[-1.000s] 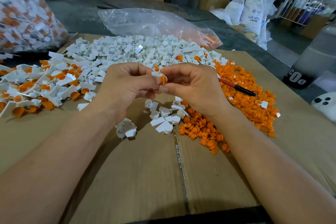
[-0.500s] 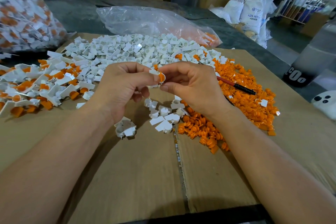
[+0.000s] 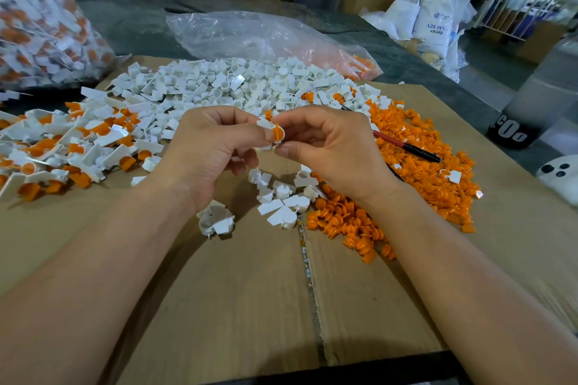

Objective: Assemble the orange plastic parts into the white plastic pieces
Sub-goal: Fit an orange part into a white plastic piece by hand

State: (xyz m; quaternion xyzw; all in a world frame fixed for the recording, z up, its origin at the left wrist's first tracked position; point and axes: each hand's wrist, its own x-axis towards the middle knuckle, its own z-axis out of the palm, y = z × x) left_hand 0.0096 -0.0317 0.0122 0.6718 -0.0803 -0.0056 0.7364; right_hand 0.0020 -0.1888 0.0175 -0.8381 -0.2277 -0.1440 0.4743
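Hidden: fingertips cover the joint, so there is no telling how far the orange part (image 3: 278, 133) sits in the white piece (image 3: 264, 123). The finished pile (image 3: 62, 147) and the full bag (image 3: 37, 19) run off the left edge. The pen (image 3: 406, 147) has its near end behind the right hand (image 3: 331, 150).

Counts: 2 hands, 1 white piece and 1 orange part in hand, 1 pen, 2 plastic bags (the full one, plus a clear one (image 3: 250, 37) at the back). The white pile (image 3: 237, 84) and orange pile (image 3: 422, 172) are too dense to count. Roughly nine loose white pieces (image 3: 281, 197) lie under the hands, though overlap makes that uncertain.

Grip: left hand (image 3: 206, 147) pinches the white piece tight with thumb against fingers. The right hand pinches the orange part at its fingertips. Both are held together above the cardboard (image 3: 237, 291), between the white pile and the loose pieces.

Versus 1 s ago: hands are in the same spot with the same pinch. The orange part was edge-on then and now shows more of its round face. The piles are unchanged.
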